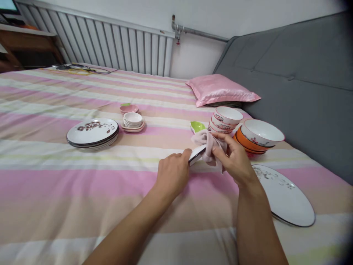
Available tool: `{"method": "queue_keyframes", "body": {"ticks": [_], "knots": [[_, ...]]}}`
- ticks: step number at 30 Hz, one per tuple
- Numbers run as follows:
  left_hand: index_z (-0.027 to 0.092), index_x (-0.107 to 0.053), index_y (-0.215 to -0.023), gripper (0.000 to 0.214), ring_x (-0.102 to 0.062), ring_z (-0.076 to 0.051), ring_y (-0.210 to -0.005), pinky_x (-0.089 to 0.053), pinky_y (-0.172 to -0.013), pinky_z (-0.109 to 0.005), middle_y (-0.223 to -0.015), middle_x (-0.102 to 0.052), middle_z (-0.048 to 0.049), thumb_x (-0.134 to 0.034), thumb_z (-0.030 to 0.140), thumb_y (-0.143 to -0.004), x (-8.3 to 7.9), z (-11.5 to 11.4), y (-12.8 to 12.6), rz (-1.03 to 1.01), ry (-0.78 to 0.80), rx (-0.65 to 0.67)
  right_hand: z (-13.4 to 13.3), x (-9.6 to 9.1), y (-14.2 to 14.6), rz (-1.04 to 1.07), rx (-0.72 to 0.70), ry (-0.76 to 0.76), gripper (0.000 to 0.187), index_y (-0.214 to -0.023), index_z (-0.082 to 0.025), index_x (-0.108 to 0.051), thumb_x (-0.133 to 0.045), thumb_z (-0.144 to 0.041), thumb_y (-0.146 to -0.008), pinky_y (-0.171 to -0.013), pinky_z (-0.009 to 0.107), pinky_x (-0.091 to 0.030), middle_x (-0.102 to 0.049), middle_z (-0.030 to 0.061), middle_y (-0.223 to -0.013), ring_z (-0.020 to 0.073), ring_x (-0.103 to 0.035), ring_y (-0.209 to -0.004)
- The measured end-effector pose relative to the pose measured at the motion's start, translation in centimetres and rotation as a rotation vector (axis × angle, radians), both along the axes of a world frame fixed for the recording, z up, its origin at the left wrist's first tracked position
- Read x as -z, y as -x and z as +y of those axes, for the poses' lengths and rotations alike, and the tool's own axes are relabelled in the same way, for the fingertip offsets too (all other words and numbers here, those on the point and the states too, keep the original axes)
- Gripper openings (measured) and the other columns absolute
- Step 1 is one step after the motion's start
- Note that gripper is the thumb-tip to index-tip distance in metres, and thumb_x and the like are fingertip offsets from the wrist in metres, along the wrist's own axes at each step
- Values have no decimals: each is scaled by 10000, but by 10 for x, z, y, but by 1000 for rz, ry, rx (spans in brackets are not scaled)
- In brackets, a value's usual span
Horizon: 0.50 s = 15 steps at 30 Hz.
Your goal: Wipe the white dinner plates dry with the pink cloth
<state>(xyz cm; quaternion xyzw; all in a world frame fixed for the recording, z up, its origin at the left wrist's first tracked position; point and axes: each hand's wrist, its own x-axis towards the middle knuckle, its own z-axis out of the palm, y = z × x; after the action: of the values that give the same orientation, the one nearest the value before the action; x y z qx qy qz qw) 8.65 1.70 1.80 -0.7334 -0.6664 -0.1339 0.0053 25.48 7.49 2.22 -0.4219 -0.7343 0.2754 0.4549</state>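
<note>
My left hand [174,170] grips one edge of a white dish with a dark rim [196,153], which is tilted nearly edge-on above the bed. A pale pink cloth [206,142] is bunched in my right hand [234,159], wrapped over the dish's other edge. Just beyond the cloth lies a green leaf-shaped dish [197,126]. Behind my right hand stands a stack of white bowls with red rims [226,117]. A large oval plate with a floral print [289,197] lies right of my right forearm, which covers its left part.
On the striped bedsheet [82,191], a stack of floral plates [93,133] sits at left. Small white bowls [132,119] and pink dishes [129,108] stand near it. Larger bowls [261,134] are stacked at right, before a grey headboard [298,62]. A pink pillow [220,88] lies farther back.
</note>
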Motion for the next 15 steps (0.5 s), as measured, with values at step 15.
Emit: {"method": "queue_keyframes", "body": {"ticks": [15], "knots": [[229, -496, -959, 160, -631, -225, -702, -311, -466, -254, -741, -652, -14, -433, 153, -832, 2, -3, -1, 56, -49, 75, -19, -17, 6, -114, -117, -262, 283, -891, -246, -644, -590, -69, -677, -806, 297, -442, -538, 27, -969, 184, -540, -949]]}}
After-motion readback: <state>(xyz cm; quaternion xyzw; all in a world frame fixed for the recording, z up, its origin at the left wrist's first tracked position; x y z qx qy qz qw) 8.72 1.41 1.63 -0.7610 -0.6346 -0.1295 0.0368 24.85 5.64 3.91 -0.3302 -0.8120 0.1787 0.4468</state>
